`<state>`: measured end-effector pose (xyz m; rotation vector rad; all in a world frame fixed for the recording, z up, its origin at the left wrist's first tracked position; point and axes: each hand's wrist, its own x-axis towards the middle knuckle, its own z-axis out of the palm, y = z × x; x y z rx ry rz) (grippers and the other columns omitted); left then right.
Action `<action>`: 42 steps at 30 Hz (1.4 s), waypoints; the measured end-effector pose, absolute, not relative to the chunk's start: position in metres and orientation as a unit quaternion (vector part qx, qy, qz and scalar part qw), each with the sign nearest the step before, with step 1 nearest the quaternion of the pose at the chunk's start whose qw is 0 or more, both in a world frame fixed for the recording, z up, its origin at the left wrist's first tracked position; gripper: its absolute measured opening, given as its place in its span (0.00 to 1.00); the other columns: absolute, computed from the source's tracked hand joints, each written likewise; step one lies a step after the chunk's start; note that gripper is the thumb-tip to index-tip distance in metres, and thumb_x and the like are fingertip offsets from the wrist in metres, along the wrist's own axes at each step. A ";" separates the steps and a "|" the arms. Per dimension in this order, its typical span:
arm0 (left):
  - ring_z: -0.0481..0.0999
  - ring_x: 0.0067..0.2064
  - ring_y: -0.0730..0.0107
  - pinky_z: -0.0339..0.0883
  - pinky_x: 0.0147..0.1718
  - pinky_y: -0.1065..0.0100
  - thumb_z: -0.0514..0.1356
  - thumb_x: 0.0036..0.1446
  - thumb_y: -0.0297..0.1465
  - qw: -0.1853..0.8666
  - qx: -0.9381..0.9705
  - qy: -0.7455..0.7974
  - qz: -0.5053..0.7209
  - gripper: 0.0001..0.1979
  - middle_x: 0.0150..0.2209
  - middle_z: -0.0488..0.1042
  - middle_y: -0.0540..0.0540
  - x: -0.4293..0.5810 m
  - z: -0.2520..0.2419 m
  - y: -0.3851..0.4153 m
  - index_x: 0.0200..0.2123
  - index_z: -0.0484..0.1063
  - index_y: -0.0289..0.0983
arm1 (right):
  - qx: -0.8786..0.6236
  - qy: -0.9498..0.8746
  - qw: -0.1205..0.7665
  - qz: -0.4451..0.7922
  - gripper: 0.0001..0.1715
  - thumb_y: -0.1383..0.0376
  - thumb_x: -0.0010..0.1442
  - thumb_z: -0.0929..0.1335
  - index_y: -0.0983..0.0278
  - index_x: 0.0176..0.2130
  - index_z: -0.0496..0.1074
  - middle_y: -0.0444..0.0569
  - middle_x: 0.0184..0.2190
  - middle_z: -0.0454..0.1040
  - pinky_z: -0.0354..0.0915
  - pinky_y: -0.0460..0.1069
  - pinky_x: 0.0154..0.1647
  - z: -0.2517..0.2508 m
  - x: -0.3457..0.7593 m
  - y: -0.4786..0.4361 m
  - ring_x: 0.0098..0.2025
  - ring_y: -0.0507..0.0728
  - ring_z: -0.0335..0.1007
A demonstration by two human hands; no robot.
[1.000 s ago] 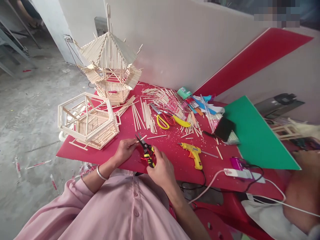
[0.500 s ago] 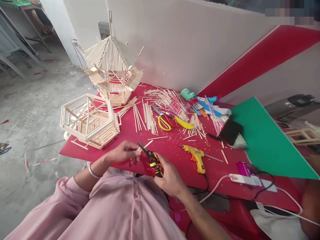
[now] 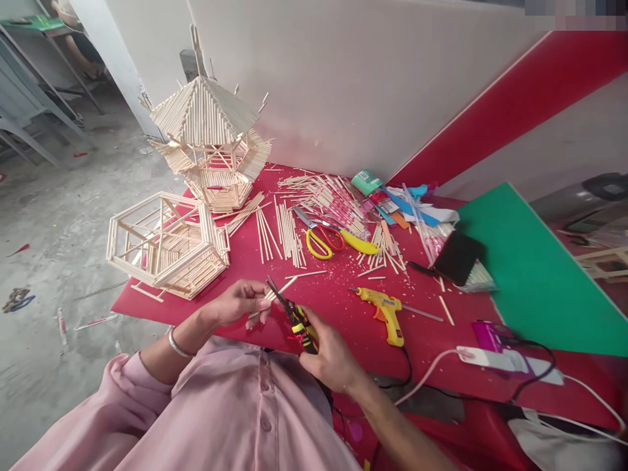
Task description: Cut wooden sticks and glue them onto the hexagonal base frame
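Note:
Near the front edge of the red table (image 3: 338,333), my left hand (image 3: 240,303) pinches pale wooden sticks (image 3: 283,288) between thumb and fingers. My right hand (image 3: 326,347) is wrapped round the black and yellow handles of a pair of pliers (image 3: 297,320). The pliers' dark jaws reach across the sticks, just beside my left fingertips; whether they touch the wood I cannot tell. A hexagonal stick frame (image 3: 167,252) stands to the left of my hands. Behind it rises a pagoda-like stick model (image 3: 206,124) with a pointed roof.
Loose sticks (image 3: 289,232) lie mid-table beside yellow and red-handled scissors (image 3: 321,241) and a yellow-handled tool (image 3: 360,243). To the right are a yellow glue gun (image 3: 385,311), a black phone-like slab (image 3: 458,256), a green board (image 3: 544,275) and a white power strip (image 3: 510,363) with cables.
The view has shifted slightly, so the models appear a little further left. Both hands keep their hold, with the pliers still across the sticks.

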<state>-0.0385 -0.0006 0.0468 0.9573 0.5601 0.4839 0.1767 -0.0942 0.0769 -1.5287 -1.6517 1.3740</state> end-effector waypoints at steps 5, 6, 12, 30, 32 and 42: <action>0.63 0.14 0.81 0.54 0.13 0.75 0.68 0.51 0.43 0.825 0.435 0.278 0.230 0.18 0.21 0.74 0.48 -0.037 0.047 -0.002 0.28 0.71 0.33 | -0.554 -0.594 0.270 0.517 0.45 0.76 0.42 0.63 0.61 0.60 0.62 0.49 0.55 0.71 0.61 0.53 0.59 0.073 0.180 -0.094 0.56 0.58 0.67; 0.62 0.14 0.82 0.52 0.13 0.75 0.68 0.51 0.43 0.826 0.431 0.279 0.231 0.18 0.21 0.74 0.49 -0.037 0.049 -0.001 0.28 0.70 0.33 | -0.536 -0.592 0.281 0.532 0.45 0.75 0.42 0.64 0.61 0.60 0.62 0.49 0.56 0.70 0.59 0.54 0.60 0.073 0.181 -0.094 0.57 0.59 0.65; 0.54 0.14 0.85 0.44 0.14 0.76 0.64 0.56 0.42 0.817 0.452 0.279 0.225 0.18 0.18 0.67 0.53 -0.041 0.059 0.001 0.29 0.70 0.32 | -0.504 -0.492 0.273 0.655 0.22 0.73 0.43 0.64 0.63 0.41 0.71 0.41 0.30 0.68 0.61 0.44 0.33 0.067 0.189 -0.098 0.31 0.51 0.62; 0.70 0.21 0.73 0.62 0.24 0.72 0.54 0.61 0.37 0.393 0.690 0.547 0.267 0.16 0.19 0.72 0.50 -0.058 0.025 0.007 0.22 0.67 0.37 | -0.700 -0.656 -0.018 0.281 0.45 0.66 0.48 0.66 0.68 0.65 0.58 0.63 0.52 0.70 0.62 0.57 0.50 0.065 0.171 -0.077 0.50 0.67 0.69; 0.74 0.22 0.71 0.66 0.25 0.71 0.54 0.61 0.37 0.424 0.665 0.550 0.275 0.15 0.21 0.74 0.50 -0.058 0.017 0.008 0.24 0.68 0.37 | -0.686 -0.669 -0.050 0.282 0.47 0.64 0.49 0.67 0.68 0.66 0.56 0.64 0.53 0.69 0.62 0.58 0.51 0.065 0.169 -0.071 0.52 0.69 0.69; 0.82 0.41 0.60 0.75 0.40 0.62 0.59 0.59 0.37 0.502 0.570 0.475 0.445 0.08 0.36 0.81 0.43 -0.041 0.009 0.006 0.32 0.67 0.38 | -0.704 -0.661 0.013 0.261 0.49 0.63 0.49 0.65 0.68 0.68 0.51 0.59 0.52 0.68 0.63 0.58 0.52 0.064 0.181 -0.074 0.52 0.68 0.68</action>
